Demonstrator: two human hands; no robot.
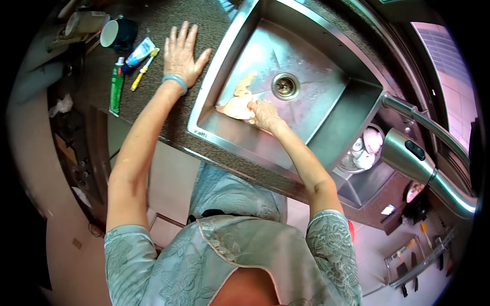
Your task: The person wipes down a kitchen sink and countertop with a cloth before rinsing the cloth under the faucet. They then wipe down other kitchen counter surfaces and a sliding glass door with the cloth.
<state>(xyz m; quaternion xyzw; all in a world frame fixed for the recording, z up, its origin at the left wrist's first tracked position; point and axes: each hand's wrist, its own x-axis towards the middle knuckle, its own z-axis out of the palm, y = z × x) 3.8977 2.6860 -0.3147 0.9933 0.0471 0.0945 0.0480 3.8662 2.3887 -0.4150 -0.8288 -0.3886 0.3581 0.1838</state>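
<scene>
My right hand (265, 115) is down in the stainless steel sink (316, 109), its fingers closed on a crumpled peach-coloured cloth (237, 105). The cloth lies on the sink floor near the front left corner, left of the drain (285, 86). Part of it is hidden under my fingers. My left hand (182, 61) lies flat on the speckled countertop (204, 43) to the left of the sink, fingers spread and holding nothing. A bluish bracelet (176, 80) circles that wrist.
Left of my left hand lie a yellow toothbrush (144, 70), a blue-and-white tube (139, 53) and a green tube (117, 86). A dark cup (122, 33) is behind them. The faucet (408, 153) reaches over the right side, near a second basin holding dishes (365, 153).
</scene>
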